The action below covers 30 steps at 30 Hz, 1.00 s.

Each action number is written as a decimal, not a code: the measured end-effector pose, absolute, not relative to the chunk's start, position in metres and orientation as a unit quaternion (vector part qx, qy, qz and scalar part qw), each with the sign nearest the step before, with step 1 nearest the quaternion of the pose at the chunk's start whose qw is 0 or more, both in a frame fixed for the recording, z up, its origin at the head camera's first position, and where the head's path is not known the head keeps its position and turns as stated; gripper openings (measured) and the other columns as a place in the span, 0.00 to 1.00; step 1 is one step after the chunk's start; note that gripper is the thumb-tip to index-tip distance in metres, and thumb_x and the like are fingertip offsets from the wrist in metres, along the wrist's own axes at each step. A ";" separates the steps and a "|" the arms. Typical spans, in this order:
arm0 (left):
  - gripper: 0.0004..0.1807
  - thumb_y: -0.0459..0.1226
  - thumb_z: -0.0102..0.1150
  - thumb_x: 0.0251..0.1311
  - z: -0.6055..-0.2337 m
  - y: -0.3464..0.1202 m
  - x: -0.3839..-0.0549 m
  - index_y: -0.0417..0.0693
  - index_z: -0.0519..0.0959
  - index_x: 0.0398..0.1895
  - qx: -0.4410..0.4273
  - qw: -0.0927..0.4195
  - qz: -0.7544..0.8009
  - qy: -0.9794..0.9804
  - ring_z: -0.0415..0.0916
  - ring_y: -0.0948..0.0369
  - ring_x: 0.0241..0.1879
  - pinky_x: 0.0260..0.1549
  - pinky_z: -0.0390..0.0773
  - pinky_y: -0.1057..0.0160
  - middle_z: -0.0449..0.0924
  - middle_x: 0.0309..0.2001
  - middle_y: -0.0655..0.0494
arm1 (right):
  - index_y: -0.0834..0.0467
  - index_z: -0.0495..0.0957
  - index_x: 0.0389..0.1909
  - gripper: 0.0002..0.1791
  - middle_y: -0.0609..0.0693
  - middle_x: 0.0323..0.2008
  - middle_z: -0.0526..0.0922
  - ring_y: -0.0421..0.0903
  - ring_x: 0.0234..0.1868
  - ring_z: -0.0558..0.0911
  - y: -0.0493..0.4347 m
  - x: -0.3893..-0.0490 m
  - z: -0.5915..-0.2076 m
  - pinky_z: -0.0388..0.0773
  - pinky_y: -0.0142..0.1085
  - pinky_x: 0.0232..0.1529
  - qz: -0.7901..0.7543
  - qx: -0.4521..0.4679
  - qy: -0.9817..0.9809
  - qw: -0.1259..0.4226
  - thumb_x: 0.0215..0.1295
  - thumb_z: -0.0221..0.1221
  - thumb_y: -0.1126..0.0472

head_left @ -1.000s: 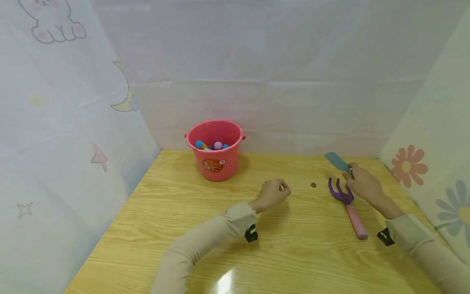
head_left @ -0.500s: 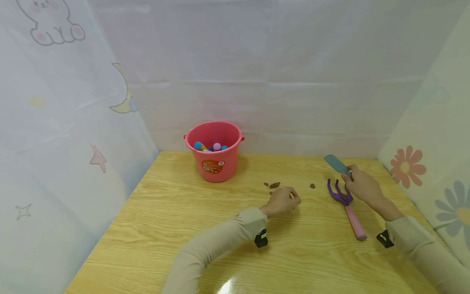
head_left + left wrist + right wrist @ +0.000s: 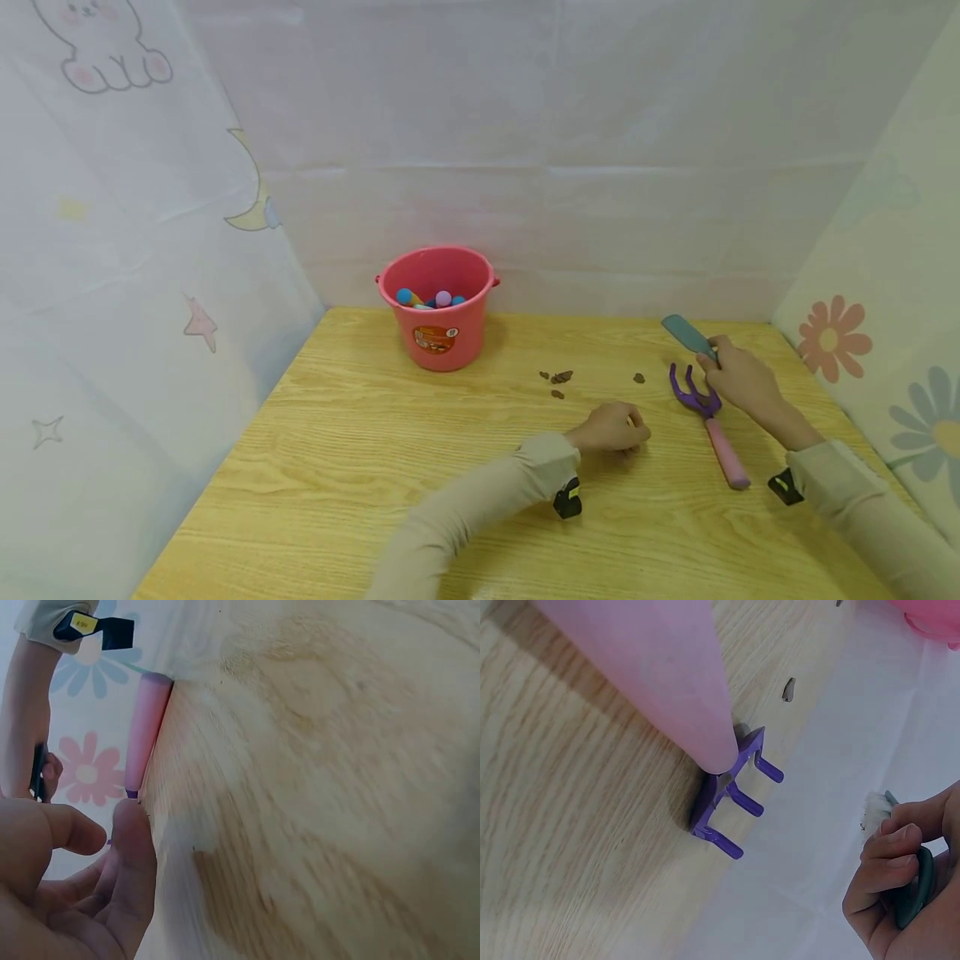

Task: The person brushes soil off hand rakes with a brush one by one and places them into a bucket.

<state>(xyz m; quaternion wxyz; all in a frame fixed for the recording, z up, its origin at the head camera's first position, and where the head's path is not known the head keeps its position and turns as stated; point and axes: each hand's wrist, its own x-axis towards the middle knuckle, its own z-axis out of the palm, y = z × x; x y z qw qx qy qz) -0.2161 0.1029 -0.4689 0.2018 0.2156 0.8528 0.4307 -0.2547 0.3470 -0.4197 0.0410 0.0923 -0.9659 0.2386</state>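
Note:
My right hand (image 3: 744, 383) grips a small brush at the table's right side. Its flat teal back (image 3: 686, 335) points up and left in the head view, and white bristles (image 3: 875, 813) show in the right wrist view. Beneath that hand lies a hand fork (image 3: 726, 454) with a pink handle and purple tines. My left hand (image 3: 609, 427) is low over the middle of the table, fingers loosely bent. A gap separates thumb and forefinger in the left wrist view, with nothing visible between them. Several brown bits (image 3: 562, 377) lie beyond it, and another brown bit (image 3: 639, 378) sits farther right.
A pink bucket (image 3: 447, 337) with several coloured items inside stands at the back left of the wooden table (image 3: 322, 450). White patterned cloth (image 3: 637, 242) hangs behind and at both sides of the table.
My left hand has moved right and toward the table's front, uncovering the brown bits it hid before. My right hand with the brush, the hand fork and the bucket have stayed put.

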 end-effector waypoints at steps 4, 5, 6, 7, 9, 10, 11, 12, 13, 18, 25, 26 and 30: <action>0.08 0.38 0.56 0.69 -0.468 0.115 -0.213 0.43 0.81 0.38 0.184 0.221 0.446 0.847 0.79 0.62 0.15 0.19 0.78 0.70 0.81 0.19 0.57 | 0.80 0.57 0.64 0.32 0.53 0.20 0.73 0.46 0.13 0.66 0.347 -0.254 -0.420 0.60 0.37 0.11 0.240 0.095 -0.965 0.045 0.79 0.41 0.53; 0.08 0.38 0.56 0.69 -0.468 0.119 -0.212 0.42 0.81 0.38 0.172 0.229 0.460 0.840 0.80 0.61 0.15 0.19 0.79 0.69 0.81 0.19 0.56 | 0.80 0.57 0.64 0.31 0.52 0.20 0.73 0.46 0.13 0.66 0.347 -0.254 -0.420 0.60 0.37 0.11 0.239 0.095 -0.965 0.046 0.79 0.41 0.53; 0.09 0.37 0.56 0.69 -0.468 0.122 -0.211 0.41 0.82 0.37 0.160 0.237 0.473 0.833 0.80 0.60 0.15 0.19 0.79 0.68 0.81 0.19 0.55 | 0.80 0.57 0.63 0.31 0.52 0.20 0.72 0.45 0.13 0.66 0.347 -0.254 -0.420 0.60 0.37 0.11 0.238 0.096 -0.965 0.047 0.79 0.41 0.53; 0.09 0.36 0.56 0.69 -0.468 0.125 -0.209 0.40 0.82 0.36 0.147 0.245 0.490 0.824 0.81 0.59 0.15 0.18 0.80 0.67 0.81 0.19 0.53 | 0.80 0.57 0.63 0.31 0.52 0.19 0.72 0.46 0.14 0.66 0.347 -0.253 -0.420 0.60 0.37 0.11 0.238 0.097 -0.965 0.047 0.79 0.41 0.54; 0.09 0.35 0.56 0.69 -0.468 0.131 -0.207 0.38 0.82 0.34 0.131 0.257 0.517 0.806 0.81 0.57 0.16 0.18 0.80 0.66 0.82 0.19 0.51 | 0.80 0.58 0.63 0.30 0.52 0.20 0.72 0.46 0.14 0.66 0.347 -0.252 -0.419 0.60 0.37 0.11 0.239 0.098 -0.965 0.046 0.79 0.42 0.55; 0.10 0.34 0.56 0.69 -0.469 0.134 -0.205 0.37 0.82 0.34 0.128 0.262 0.527 0.799 0.81 0.56 0.16 0.18 0.80 0.65 0.82 0.20 0.51 | 0.80 0.58 0.63 0.30 0.52 0.20 0.72 0.46 0.14 0.66 0.347 -0.252 -0.419 0.60 0.37 0.11 0.239 0.098 -0.965 0.045 0.79 0.42 0.55; 0.09 0.34 0.56 0.68 -0.469 0.138 -0.204 0.36 0.82 0.34 0.123 0.266 0.539 0.790 0.81 0.56 0.16 0.18 0.81 0.65 0.82 0.20 0.50 | 0.80 0.57 0.63 0.30 0.52 0.20 0.73 0.46 0.14 0.66 0.346 -0.252 -0.419 0.60 0.37 0.12 0.240 0.098 -0.965 0.044 0.79 0.42 0.55; 0.09 0.34 0.56 0.68 -0.469 0.141 -0.203 0.36 0.82 0.34 0.122 0.267 0.544 0.786 0.81 0.55 0.17 0.18 0.81 0.65 0.82 0.20 0.50 | 0.80 0.57 0.63 0.30 0.52 0.20 0.73 0.46 0.14 0.66 0.346 -0.252 -0.418 0.60 0.37 0.12 0.240 0.097 -0.965 0.043 0.79 0.42 0.55; 0.09 0.34 0.56 0.68 -0.469 0.145 -0.202 0.36 0.82 0.34 0.120 0.268 0.549 0.782 0.81 0.55 0.17 0.18 0.81 0.65 0.82 0.21 0.50 | 0.80 0.57 0.63 0.30 0.52 0.20 0.73 0.46 0.14 0.67 0.346 -0.252 -0.418 0.60 0.37 0.12 0.239 0.096 -0.965 0.042 0.79 0.42 0.55; 0.08 0.34 0.57 0.67 -0.468 0.163 -0.198 0.38 0.82 0.33 0.125 0.247 0.548 0.789 0.82 0.56 0.17 0.17 0.80 0.67 0.82 0.20 0.51 | 0.80 0.57 0.62 0.30 0.52 0.20 0.72 0.46 0.15 0.67 0.346 -0.252 -0.416 0.61 0.37 0.13 0.236 0.093 -0.967 0.039 0.79 0.42 0.55; 0.09 0.35 0.57 0.66 -0.469 0.180 -0.196 0.38 0.81 0.31 0.117 0.229 0.567 0.782 0.82 0.56 0.16 0.17 0.80 0.66 0.82 0.17 0.52 | 0.80 0.57 0.63 0.30 0.52 0.20 0.72 0.46 0.15 0.67 0.346 -0.253 -0.418 0.60 0.36 0.12 0.237 0.096 -0.966 0.041 0.79 0.42 0.55; 0.09 0.35 0.57 0.66 -0.470 0.181 -0.195 0.38 0.81 0.31 0.120 0.229 0.566 0.783 0.82 0.56 0.16 0.17 0.80 0.67 0.82 0.17 0.52 | 0.80 0.57 0.63 0.30 0.52 0.20 0.72 0.46 0.15 0.67 0.346 -0.253 -0.418 0.60 0.36 0.13 0.237 0.096 -0.966 0.041 0.79 0.42 0.55; 0.15 0.37 0.56 0.66 -0.475 0.184 -0.194 0.36 0.82 0.25 0.127 0.228 0.558 0.788 0.80 0.59 0.13 0.16 0.78 0.68 0.81 0.15 0.52 | 0.80 0.57 0.64 0.31 0.53 0.20 0.72 0.46 0.15 0.67 0.346 -0.254 -0.420 0.60 0.37 0.13 0.239 0.097 -0.965 0.038 0.79 0.42 0.54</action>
